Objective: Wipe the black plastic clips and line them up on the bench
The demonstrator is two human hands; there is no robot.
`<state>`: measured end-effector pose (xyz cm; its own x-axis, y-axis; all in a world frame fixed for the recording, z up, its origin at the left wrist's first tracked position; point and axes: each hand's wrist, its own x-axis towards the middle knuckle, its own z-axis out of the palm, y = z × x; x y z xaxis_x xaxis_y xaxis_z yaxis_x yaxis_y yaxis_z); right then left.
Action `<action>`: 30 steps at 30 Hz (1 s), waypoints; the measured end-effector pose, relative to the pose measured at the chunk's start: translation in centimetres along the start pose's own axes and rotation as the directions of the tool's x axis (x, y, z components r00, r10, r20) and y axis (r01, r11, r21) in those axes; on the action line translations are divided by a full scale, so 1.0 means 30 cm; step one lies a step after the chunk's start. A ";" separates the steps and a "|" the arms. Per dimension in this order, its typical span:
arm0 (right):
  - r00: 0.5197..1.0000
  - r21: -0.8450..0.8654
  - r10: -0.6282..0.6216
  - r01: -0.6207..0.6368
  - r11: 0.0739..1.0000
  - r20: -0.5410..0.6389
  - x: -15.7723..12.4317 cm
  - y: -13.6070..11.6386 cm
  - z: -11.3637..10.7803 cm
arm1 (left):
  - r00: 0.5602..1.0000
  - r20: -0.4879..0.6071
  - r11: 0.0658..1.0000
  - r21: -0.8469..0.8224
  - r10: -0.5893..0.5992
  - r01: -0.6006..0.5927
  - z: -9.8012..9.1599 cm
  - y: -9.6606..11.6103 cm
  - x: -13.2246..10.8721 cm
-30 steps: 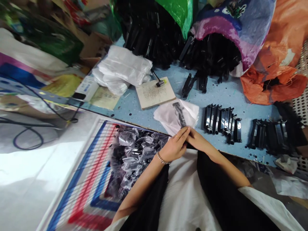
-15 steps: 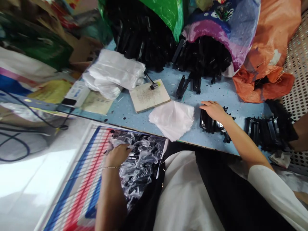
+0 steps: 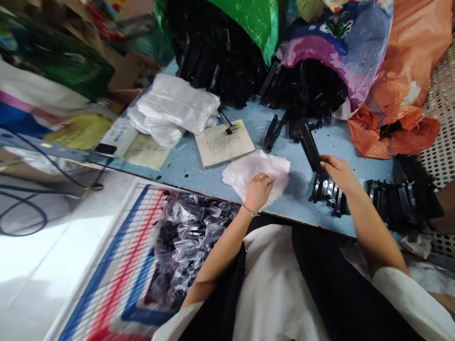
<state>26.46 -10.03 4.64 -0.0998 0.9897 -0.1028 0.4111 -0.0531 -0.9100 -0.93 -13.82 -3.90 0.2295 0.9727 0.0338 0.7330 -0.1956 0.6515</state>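
Observation:
My right hand (image 3: 339, 174) grips one end of a long black plastic part (image 3: 307, 144), which is tilted up over the blue table. Below it lies a row of similar black parts (image 3: 325, 188), some with shiny faces. My left hand (image 3: 259, 190) rests on a fanned stack of thin clear plastic bags (image 3: 236, 171) at the table's front edge, its fingers pinched together on the top bag. In the basket (image 3: 106, 279) to the lower left lie several bagged black parts (image 3: 194, 237).
A wooden block (image 3: 225, 147) bears a small metal-headed tool (image 3: 232, 128). Beyond are a bundle of clear bags (image 3: 181, 102), a green sack (image 3: 245, 21) and a purple sack (image 3: 366, 71) spilling black parts. An orange sack (image 3: 408, 94) and another person's arm (image 3: 448, 199) are at right.
My left hand has left the basket and moved up to the stack of bags. My right hand has lifted one black part from the row.

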 end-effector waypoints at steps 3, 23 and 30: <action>0.967 0.560 0.151 -0.244 0.792 0.207 -0.108 -0.006 0.160 | 0.997 0.044 0.994 -0.096 -0.057 0.061 -0.056 -0.040 -0.043; 0.983 0.846 0.098 -0.186 0.500 0.159 0.114 0.026 0.574 | 0.670 -0.334 0.736 -0.450 -0.664 0.506 -0.383 -0.338 0.018; 0.981 0.884 0.136 -0.182 0.430 0.136 0.112 0.060 0.617 | 0.568 0.226 0.206 -0.777 -0.791 0.595 -0.557 -0.437 0.135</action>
<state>10.10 -9.26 -4.77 -0.1657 0.9459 -0.2790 -0.6061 -0.3208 -0.7279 -20.32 -5.21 0.37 -0.3045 0.6794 -0.6676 -0.2102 0.6357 0.7428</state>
